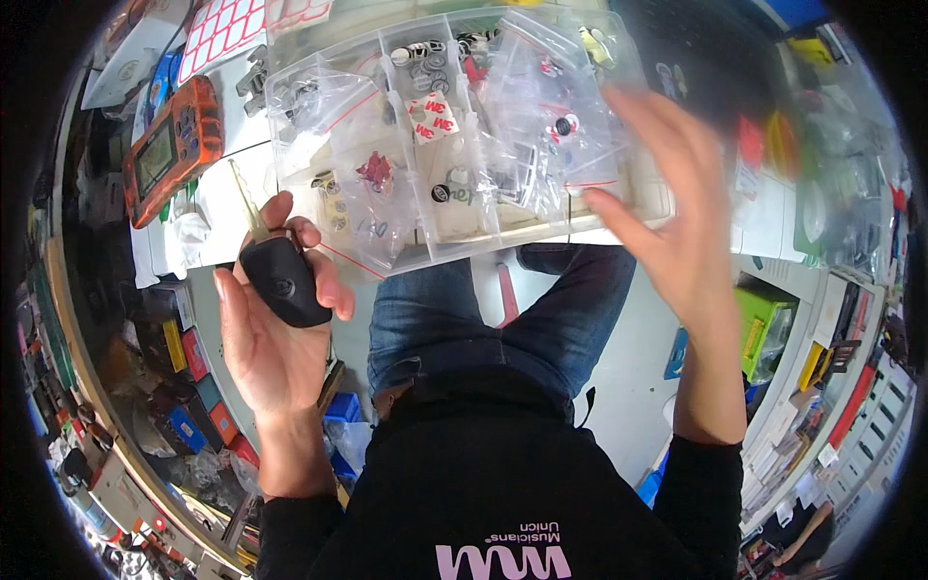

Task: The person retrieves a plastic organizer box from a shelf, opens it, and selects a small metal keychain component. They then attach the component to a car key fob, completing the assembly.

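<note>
My left hand [280, 372] is closed round a black car key [280, 275], its metal blade pointing up and away, left of a clear compartment box [527, 232]. Over the box's right end, my right hand [677, 217] hangs with thumb and fingers apart, blurred by motion, nothing visible in it. A clear zip bag [551, 92] with small red and dark pieces lies just left of these fingers. Another clear bag [372, 208] with a red piece lies in the left part. Round emblems [428, 72] fill a middle compartment, and a single round emblem [441, 193] lies nearer.
An orange handheld device [172, 150] with a screen lies on the white table left of the box. Behind it is a red-gridded sheet [222, 37]. Crowded shelves stand on both sides, with a green box [762, 329] at the right. My legs are below the table edge.
</note>
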A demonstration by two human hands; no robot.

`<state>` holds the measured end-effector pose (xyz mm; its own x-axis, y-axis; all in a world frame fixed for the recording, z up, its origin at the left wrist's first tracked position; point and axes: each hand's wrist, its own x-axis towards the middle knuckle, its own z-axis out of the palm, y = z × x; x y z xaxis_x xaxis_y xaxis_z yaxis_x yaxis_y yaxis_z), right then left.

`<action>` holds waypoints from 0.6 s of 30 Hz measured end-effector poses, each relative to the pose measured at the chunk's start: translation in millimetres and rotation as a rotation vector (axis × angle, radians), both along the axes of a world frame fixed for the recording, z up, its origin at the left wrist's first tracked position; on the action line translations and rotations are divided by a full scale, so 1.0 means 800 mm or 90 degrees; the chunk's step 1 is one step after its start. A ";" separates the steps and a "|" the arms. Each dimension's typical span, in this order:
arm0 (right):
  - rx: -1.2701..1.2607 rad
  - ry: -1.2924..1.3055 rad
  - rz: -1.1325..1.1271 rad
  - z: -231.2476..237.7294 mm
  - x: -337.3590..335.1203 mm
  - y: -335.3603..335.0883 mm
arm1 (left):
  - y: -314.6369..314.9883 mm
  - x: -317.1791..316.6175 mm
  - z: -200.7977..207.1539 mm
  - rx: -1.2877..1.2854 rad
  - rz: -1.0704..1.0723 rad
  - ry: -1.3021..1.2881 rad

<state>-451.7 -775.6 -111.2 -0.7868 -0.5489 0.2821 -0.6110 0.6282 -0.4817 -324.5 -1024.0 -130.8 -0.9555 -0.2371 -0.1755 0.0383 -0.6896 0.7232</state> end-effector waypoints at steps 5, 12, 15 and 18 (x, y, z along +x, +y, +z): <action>0.164 0.079 0.049 -0.019 -0.014 -0.021 | 0.003 -0.005 0.002 -0.039 0.017 -0.032; 0.061 0.125 -0.073 -0.025 0.005 -0.005 | 0.004 -0.019 0.000 -0.108 0.003 -0.054; -0.158 0.014 -0.203 -0.027 0.002 -0.011 | 0.001 -0.026 0.000 -0.098 0.018 -0.049; -0.084 0.062 -0.163 -0.022 0.002 -0.023 | -0.006 -0.024 -0.002 -0.081 0.045 -0.039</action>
<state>-450.4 -794.3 -128.6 -0.8603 -0.2902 0.4191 -0.4887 0.7037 -0.5158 -344.1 -1029.0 -132.6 -0.9242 -0.3273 -0.1966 0.0370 -0.5892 0.8071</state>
